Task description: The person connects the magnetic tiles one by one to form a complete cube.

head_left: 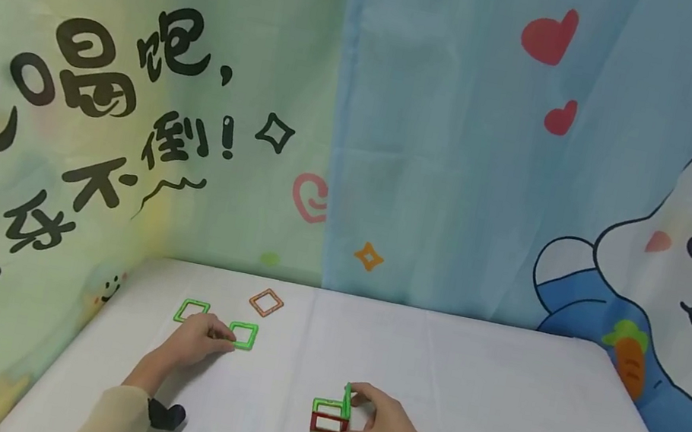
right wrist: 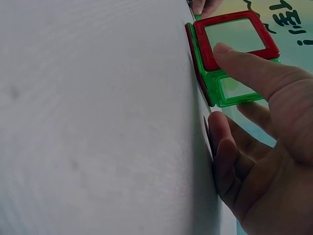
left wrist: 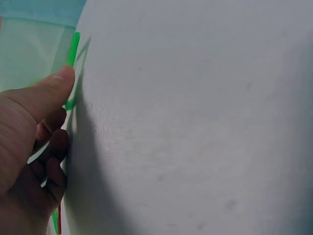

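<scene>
My left hand [head_left: 199, 339] pinches the edge of a green square magnetic tile [head_left: 253, 337] at the tabletop, left of centre in the head view. In the left wrist view, the thumb presses on that green tile [left wrist: 73, 49], seen nearly edge-on. Nearer and to the right, my right hand [head_left: 385, 428] holds a small build of magnetic tiles [head_left: 330, 415], red at the front and green on top, with a green tile standing up at its right side. The right wrist view has the thumb lying across a red square tile [right wrist: 208, 54], a green tile [right wrist: 239, 101] showing beyond it.
Another green square tile [head_left: 182, 309] lies just behind my left hand. Farther back is an orange square tile [head_left: 276, 297], turned like a diamond. A white cloth covers the table [head_left: 495, 397]. Behind it hangs a printed curtain [head_left: 428, 184]. A black device [head_left: 165, 416] sits at my left wrist.
</scene>
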`<act>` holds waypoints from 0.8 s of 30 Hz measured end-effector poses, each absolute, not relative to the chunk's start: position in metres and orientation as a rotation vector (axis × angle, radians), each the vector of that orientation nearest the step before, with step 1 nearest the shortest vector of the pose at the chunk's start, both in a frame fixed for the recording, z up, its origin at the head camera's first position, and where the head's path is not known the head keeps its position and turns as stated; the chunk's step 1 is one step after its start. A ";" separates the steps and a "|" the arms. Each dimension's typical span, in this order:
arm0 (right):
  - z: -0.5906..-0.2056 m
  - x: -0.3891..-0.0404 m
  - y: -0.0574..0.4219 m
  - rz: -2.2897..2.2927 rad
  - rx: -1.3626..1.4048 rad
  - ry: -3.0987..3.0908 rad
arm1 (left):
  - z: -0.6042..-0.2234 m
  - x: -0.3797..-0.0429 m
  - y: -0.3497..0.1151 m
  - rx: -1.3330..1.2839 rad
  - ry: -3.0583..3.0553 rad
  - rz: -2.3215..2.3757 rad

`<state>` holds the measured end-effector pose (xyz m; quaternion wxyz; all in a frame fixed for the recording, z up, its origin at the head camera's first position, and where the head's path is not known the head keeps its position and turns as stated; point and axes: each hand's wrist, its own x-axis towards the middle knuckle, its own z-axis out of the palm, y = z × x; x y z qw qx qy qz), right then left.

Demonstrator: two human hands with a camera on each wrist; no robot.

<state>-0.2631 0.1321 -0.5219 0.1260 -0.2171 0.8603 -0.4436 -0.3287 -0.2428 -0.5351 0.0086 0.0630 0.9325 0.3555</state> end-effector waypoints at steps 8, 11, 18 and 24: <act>-0.523 -0.265 0.131 -1.306 -0.644 2.482 | -0.525 -0.320 -0.243 0.318 3.019 1.178; -0.524 -0.265 0.132 -1.306 -0.656 2.482 | -0.522 -0.315 -0.237 0.387 3.104 1.113; -0.524 -0.258 0.132 -1.296 -0.652 2.499 | -0.520 -0.299 -0.208 0.514 3.239 0.974; -0.522 -0.257 0.132 -1.298 -0.630 2.541 | -0.519 -0.296 -0.183 0.636 3.230 1.057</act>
